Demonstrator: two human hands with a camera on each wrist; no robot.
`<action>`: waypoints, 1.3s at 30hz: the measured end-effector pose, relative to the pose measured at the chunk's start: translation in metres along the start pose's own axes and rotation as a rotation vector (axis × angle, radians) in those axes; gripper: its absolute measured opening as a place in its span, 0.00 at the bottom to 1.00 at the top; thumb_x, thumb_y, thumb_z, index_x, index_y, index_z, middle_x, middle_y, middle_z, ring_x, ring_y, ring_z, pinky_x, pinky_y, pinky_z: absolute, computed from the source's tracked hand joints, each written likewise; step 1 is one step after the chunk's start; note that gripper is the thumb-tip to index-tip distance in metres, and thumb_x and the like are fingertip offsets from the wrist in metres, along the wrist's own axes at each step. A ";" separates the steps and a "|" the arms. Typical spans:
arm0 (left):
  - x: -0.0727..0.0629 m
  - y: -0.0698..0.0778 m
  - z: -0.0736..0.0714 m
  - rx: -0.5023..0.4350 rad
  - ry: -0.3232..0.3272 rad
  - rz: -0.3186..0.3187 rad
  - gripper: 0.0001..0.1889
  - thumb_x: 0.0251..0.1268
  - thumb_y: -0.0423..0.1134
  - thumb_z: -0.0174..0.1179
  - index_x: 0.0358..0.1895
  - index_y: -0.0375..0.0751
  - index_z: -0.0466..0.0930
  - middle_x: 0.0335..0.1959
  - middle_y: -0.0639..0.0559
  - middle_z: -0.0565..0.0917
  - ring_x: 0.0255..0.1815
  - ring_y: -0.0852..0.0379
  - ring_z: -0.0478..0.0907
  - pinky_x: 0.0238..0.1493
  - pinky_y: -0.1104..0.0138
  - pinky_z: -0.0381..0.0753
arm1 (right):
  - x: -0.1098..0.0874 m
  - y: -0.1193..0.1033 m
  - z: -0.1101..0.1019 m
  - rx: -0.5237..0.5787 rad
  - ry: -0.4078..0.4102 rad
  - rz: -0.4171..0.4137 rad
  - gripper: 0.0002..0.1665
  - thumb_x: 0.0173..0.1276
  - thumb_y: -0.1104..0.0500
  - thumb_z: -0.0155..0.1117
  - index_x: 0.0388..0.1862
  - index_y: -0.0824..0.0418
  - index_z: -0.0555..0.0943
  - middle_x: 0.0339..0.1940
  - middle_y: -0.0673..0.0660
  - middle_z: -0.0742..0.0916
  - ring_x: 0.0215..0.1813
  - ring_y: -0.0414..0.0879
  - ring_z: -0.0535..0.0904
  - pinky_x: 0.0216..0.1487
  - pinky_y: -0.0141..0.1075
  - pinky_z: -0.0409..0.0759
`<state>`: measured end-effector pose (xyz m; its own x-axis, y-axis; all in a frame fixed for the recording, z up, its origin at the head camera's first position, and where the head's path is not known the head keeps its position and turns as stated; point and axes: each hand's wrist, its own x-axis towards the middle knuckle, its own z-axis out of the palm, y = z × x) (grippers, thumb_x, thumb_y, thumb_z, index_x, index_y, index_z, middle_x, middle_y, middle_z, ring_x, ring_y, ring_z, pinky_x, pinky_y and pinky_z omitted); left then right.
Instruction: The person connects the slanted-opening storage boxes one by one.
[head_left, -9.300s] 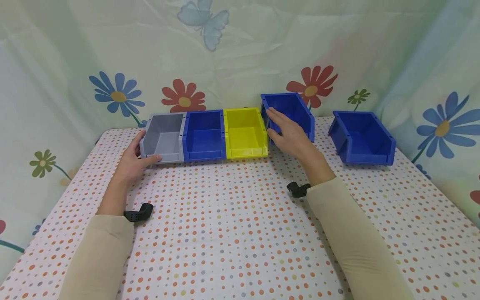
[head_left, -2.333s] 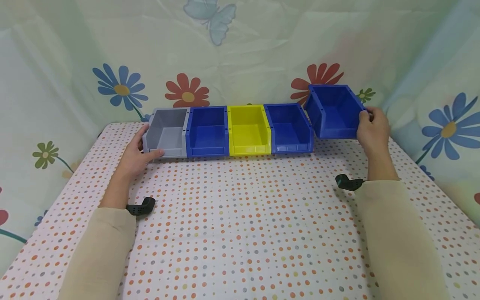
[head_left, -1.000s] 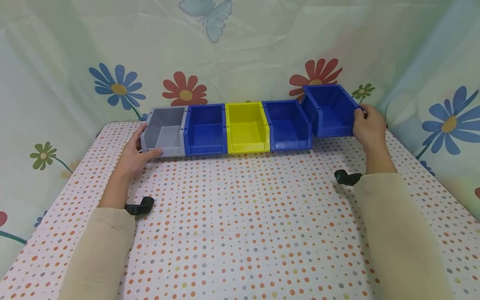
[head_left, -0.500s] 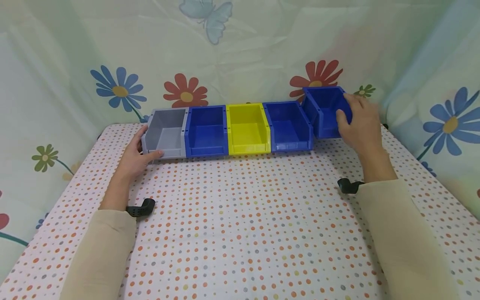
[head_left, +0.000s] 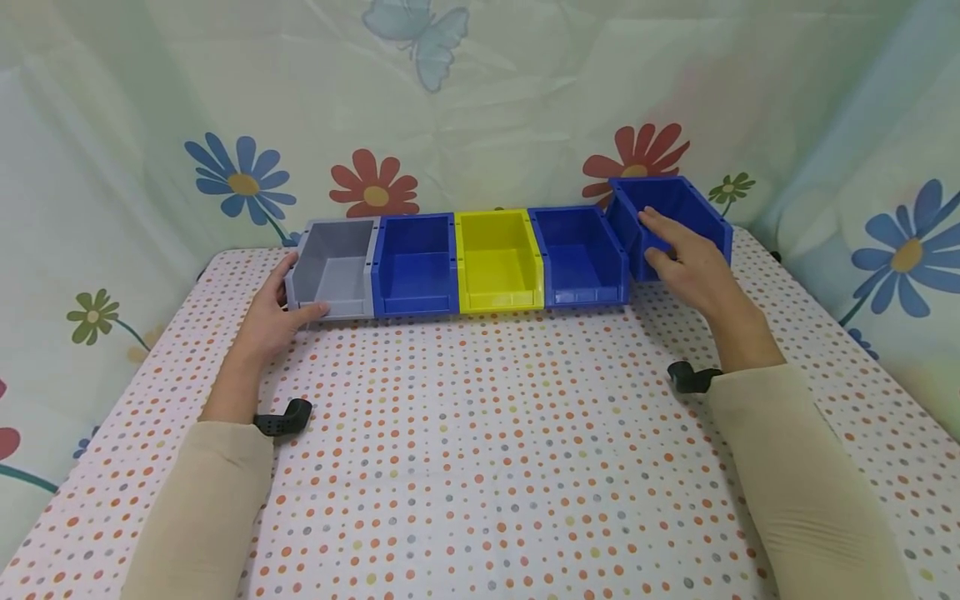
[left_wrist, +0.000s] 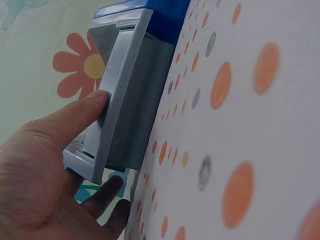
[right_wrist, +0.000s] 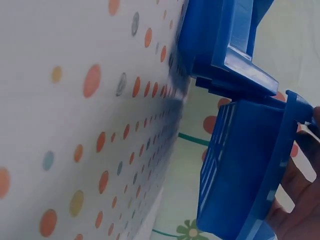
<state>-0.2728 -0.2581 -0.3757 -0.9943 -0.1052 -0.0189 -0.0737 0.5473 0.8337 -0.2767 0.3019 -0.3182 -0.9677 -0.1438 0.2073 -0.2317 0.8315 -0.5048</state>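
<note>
In the head view my left hand [head_left: 270, 314] holds the front left corner of a grey storage bin [head_left: 335, 293]. Its thumb lies on the front lip and its fingers reach along the outer left side. A blue bin [head_left: 416, 279], a yellow bin [head_left: 498, 262] and another blue bin [head_left: 579, 271] follow side by side. At the right end a further blue bin [head_left: 682, 202] sits higher and farther back, its left side against its neighbour. My right hand [head_left: 697, 271] reaches over that bin's front, fingers extended toward its left wall. In the right wrist view this end bin [right_wrist: 245, 165] is off the tabletop.
The bins run along the back of a table with a dotted cloth [head_left: 465, 450]. Behind stands a flowered curtain [head_left: 510, 100], continuing along both sides. Each wrist carries a small black camera [head_left: 285, 418].
Over the earlier frames, the fourth bin joined the row and the last blue bin came in from the right. My right hand just left its right wall and moved left. The left hand stayed.
</note>
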 end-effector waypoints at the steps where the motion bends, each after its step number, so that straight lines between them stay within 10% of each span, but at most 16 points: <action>1: 0.000 0.000 0.000 -0.002 -0.001 0.000 0.54 0.69 0.45 0.69 0.85 0.69 0.37 0.86 0.42 0.51 0.85 0.36 0.50 0.79 0.37 0.54 | 0.000 0.000 0.000 0.006 -0.002 -0.001 0.35 0.85 0.53 0.42 0.87 0.48 0.51 0.88 0.54 0.54 0.84 0.68 0.53 0.78 0.68 0.55; 39: -0.002 -0.003 -0.012 0.002 0.006 -0.012 0.54 0.68 0.48 0.70 0.85 0.72 0.36 0.86 0.41 0.51 0.84 0.36 0.52 0.79 0.38 0.57 | 0.012 -0.004 0.020 -0.030 -0.234 0.043 0.35 0.84 0.60 0.37 0.87 0.57 0.47 0.87 0.62 0.50 0.86 0.66 0.44 0.82 0.63 0.45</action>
<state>-0.2700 -0.2696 -0.3718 -0.9928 -0.1170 -0.0259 -0.0863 0.5476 0.8323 -0.2896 0.2864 -0.3304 -0.9740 -0.2259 -0.0154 -0.1905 0.8543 -0.4835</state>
